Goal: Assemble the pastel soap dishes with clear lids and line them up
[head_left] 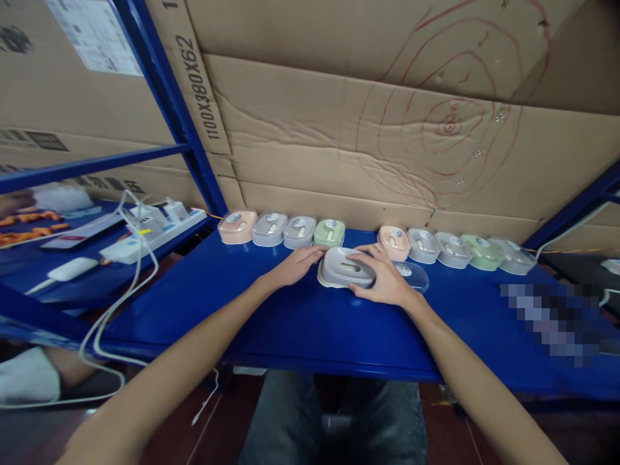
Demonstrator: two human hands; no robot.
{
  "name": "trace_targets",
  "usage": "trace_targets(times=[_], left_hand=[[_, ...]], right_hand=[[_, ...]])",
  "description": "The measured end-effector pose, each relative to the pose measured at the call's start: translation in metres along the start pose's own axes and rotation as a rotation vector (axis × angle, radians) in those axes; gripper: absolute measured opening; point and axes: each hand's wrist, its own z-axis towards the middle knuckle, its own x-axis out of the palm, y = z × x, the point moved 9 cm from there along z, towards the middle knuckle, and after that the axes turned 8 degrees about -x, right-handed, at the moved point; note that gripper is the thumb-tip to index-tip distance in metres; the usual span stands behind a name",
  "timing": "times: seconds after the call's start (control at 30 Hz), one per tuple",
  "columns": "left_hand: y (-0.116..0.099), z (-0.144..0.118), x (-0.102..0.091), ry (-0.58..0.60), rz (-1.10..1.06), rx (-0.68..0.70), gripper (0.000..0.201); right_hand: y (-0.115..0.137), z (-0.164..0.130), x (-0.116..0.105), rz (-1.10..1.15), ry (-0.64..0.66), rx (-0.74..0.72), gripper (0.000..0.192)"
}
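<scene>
Both hands meet over a grey box (347, 267) at the middle of the blue worktop (300, 323), just in front of a row of like boxes along the back edge. The grey box sits on a paler, cream-coloured piece (323, 280) that shows under its left rim.

Left hand (295, 265) — palm down, fingers loose and stretched, tips touching the box's left end; not closed round it. Right hand (385, 278) — fingers curled over the box's right end and top, thumb at the near side, gripping it.

A clear lid (415, 274) lies flat just to the right of the right hand, partly behind it.

Back row, left group: a peach box (237, 227), two grey boxes, then a green box (330, 232). Right group: another peach one (393, 241), two greys, a green, a grey — all close together, touching or nearly so.

Far left, on a lower blue shelf: a white power strip (145, 234) with cables trailing off the edge. Cardboard sheets (387, 129) stand behind the row.
</scene>
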Motion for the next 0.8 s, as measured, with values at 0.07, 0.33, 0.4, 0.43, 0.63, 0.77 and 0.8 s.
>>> trace_targets(times=[0.07,0.33,0.4,0.43,0.63,0.77,0.8], left_hand=[[0.0,0.0,0.0,-0.005,-0.012,-0.012,0.058],[-0.003,-0.002,0.0,-0.014,0.013,-0.027,0.069],[-0.004,-0.002,0.0,-0.014,0.008,-0.016,0.067],[-0.004,-0.002,0.001,-0.015,0.003,-0.011,0.066],[0.002,-0.002,0.003,-0.029,-0.013,-0.04,0.059],[0.0,-0.003,0.004,-0.007,0.031,-0.026,0.055],[-0.002,-0.003,0.005,-0.002,0.051,-0.018,0.056]], right_hand=[[-0.001,0.002,0.005,0.003,0.005,-0.006,0.061],[-0.009,0.003,0.019,0.006,0.07,-0.005,0.066],[-0.009,0.003,0.021,-0.003,0.092,-0.003,0.067],[-0.009,0.003,0.022,-0.007,0.101,-0.001,0.067],[-0.006,0.005,0.026,0.019,0.153,0.019,0.066],[-0.004,0.004,0.028,0.061,0.168,0.028,0.067],[-0.004,0.004,0.028,0.066,0.17,0.03,0.068]])
